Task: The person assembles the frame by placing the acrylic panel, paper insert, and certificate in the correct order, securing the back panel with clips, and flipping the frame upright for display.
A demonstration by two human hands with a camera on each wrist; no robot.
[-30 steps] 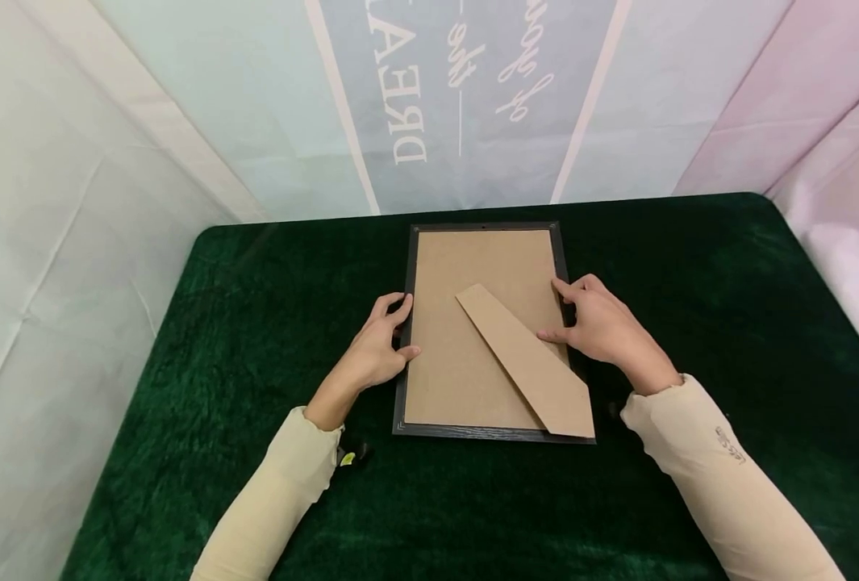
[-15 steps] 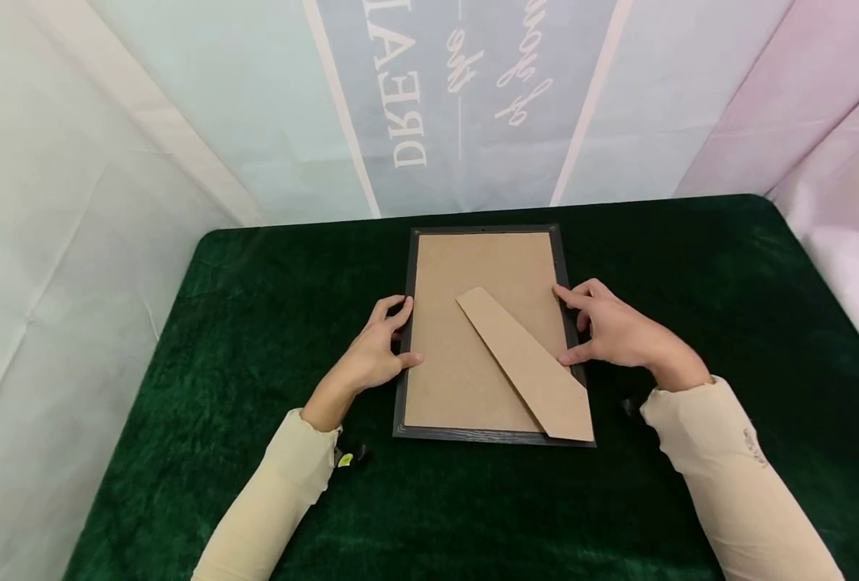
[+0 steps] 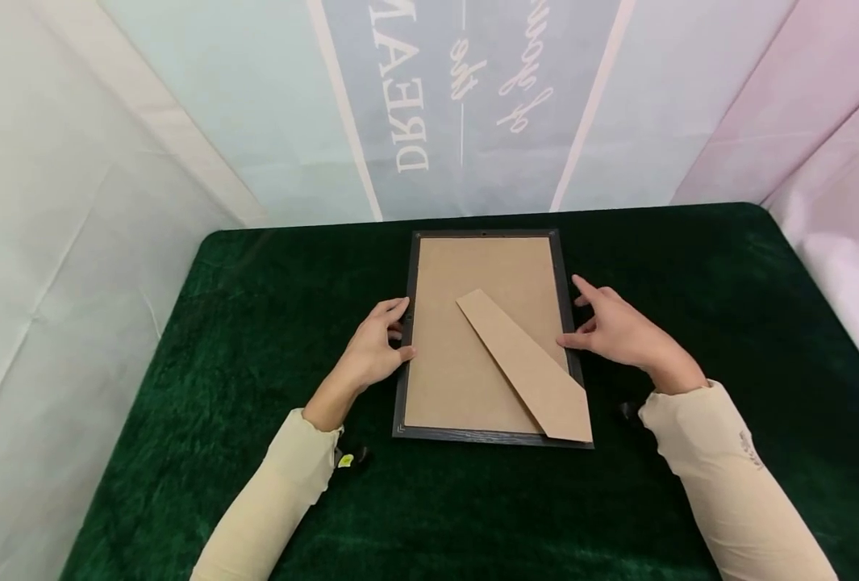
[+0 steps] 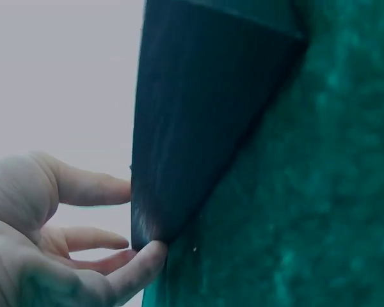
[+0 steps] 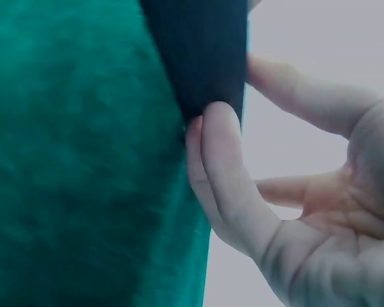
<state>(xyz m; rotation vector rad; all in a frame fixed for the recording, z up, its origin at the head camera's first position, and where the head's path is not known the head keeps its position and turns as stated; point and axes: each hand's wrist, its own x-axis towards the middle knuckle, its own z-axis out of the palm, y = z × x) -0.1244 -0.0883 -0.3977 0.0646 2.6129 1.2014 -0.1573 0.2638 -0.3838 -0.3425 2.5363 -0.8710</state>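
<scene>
A picture frame (image 3: 447, 363) lies back up, with a black rim and a plain brown backing board. Its brown easel stand (image 3: 523, 367) slants across the lower right of the board. My left hand (image 3: 373, 349) grips the left rim, thumb on top and fingers along the outer side. At the right rim, my right hand (image 3: 621, 332) pinches the edge with its thumb over the top, while the index finger points away, clear of the frame. Both wrist views show fingertips against the black side (image 4: 185, 121) of the rim. The picture side faces down, hidden.
Dark green velvet cloth (image 3: 269, 323) covers the table under the frame. Behind the table hangs a pale curtain (image 3: 502, 105) with mirrored lettering, and a white one (image 3: 59, 242) stands at the left. Small dark devices sit at both cuffs.
My right hand has slid a little outward and its index finger has lifted off the right rim. My left hand and the frame have hardly moved.
</scene>
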